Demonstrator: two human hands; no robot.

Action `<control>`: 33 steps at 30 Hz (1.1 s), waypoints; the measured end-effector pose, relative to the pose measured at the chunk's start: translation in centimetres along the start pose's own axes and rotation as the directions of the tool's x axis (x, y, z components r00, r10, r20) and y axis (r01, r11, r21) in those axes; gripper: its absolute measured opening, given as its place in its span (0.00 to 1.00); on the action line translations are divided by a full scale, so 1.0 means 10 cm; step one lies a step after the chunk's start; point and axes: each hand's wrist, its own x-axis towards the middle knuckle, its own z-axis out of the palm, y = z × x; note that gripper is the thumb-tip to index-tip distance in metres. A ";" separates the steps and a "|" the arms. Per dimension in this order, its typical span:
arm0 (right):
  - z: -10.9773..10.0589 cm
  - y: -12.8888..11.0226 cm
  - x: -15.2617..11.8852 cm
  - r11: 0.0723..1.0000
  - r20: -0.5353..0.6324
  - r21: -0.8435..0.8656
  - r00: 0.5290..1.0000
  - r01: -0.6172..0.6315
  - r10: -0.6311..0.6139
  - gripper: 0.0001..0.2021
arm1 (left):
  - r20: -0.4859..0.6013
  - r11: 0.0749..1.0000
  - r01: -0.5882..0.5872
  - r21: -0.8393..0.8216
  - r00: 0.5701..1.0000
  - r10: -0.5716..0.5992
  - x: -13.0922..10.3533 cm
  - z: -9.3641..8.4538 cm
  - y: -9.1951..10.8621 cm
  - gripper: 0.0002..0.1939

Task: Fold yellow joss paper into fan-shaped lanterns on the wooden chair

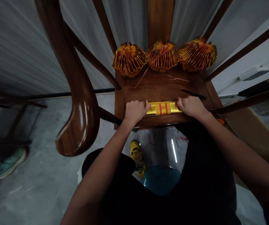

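Paper strip (153, 109): shiny gold, yellow and red, on the chair seat (148, 89)
Left hand (135, 111): holds one end
Right hand (191, 106): holds the other
Hidden: I can't see the ends; red marks (163, 108) look blurry

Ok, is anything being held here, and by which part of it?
Yes, the gold paper: the left hand grips its left end, the right hand its right end, at the front of the seat.
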 end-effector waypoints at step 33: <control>0.10 0.04 0.08 0.984 -0.068 0.115 0.987 -0.135 0.143 0.33 | 0.069 0.995 -0.059 0.079 0.996 0.053 0.07 -0.05 -0.06 0.34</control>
